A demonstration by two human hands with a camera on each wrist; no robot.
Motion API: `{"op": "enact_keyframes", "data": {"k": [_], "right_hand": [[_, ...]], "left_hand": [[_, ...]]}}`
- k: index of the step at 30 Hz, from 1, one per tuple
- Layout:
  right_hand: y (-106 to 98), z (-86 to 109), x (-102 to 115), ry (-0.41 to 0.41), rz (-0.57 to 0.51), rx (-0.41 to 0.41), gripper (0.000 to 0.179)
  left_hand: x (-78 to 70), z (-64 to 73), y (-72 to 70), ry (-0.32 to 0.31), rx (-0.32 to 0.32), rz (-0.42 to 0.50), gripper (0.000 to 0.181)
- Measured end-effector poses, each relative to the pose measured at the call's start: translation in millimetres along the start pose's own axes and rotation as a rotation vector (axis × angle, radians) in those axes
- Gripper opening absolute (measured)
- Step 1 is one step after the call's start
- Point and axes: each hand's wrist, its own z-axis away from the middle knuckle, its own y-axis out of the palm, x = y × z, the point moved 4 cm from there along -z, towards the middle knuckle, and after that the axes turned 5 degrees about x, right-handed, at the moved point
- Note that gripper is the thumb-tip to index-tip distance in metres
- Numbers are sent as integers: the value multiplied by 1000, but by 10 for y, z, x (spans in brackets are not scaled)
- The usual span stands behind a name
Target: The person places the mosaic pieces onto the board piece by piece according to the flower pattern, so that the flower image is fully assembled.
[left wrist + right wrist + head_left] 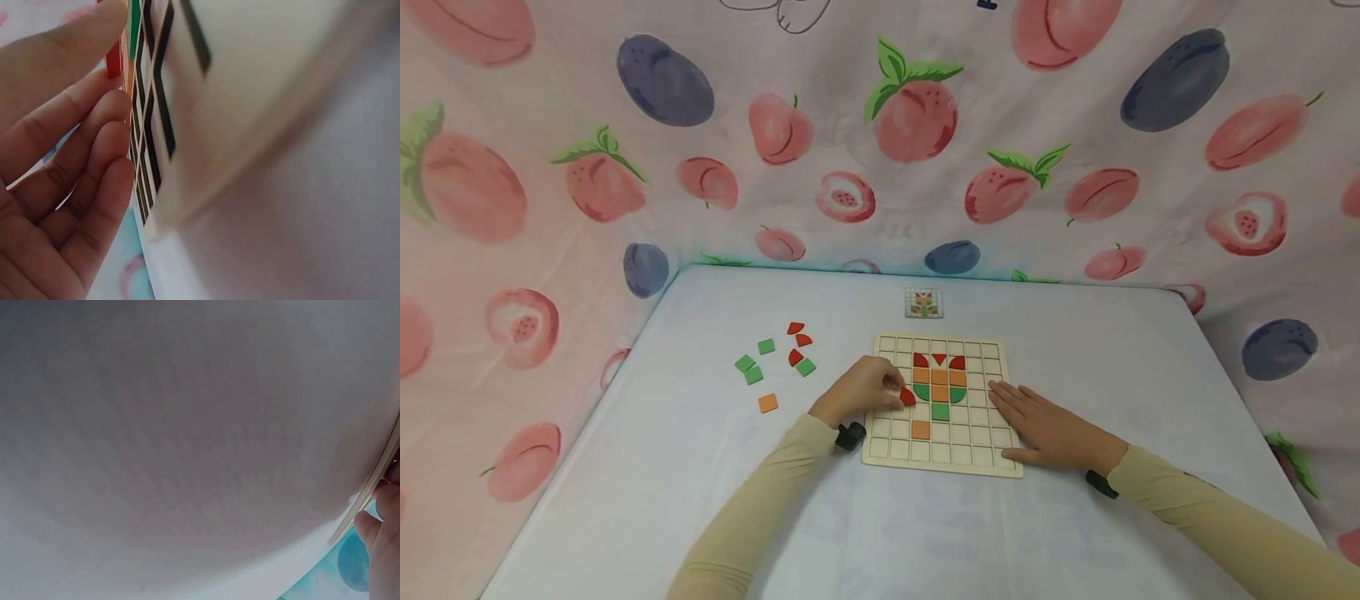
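A pale wooden grid board lies on the white table, with red, orange and green tiles forming a pattern in its middle. My left hand is over the board's left side and pinches a red quarter-round tile between thumb and fingers. In the left wrist view the red tile shows between thumb and forefinger, close over the board. My right hand lies on the board's right edge with its fingers straight. Only part of the right hand shows in the right wrist view, at the board's edge.
Left of the board lie loose tiles: several green squares, red quarter-rounds and an orange square. Behind the board is a small pattern card. A fruit-printed cloth hangs around the table's back and sides.
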Motion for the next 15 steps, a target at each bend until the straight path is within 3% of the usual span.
{"op": "enact_keyframes", "data": {"k": [6, 15], "right_hand": [[-20, 5, 8, -9, 6, -21, 86], [-13, 8, 13, -32, 30, -58, 85]], "left_hand": [[-107, -17, 78, 7, 29, -42, 20], [-193, -45, 137, 90, 60, -117, 19]]}}
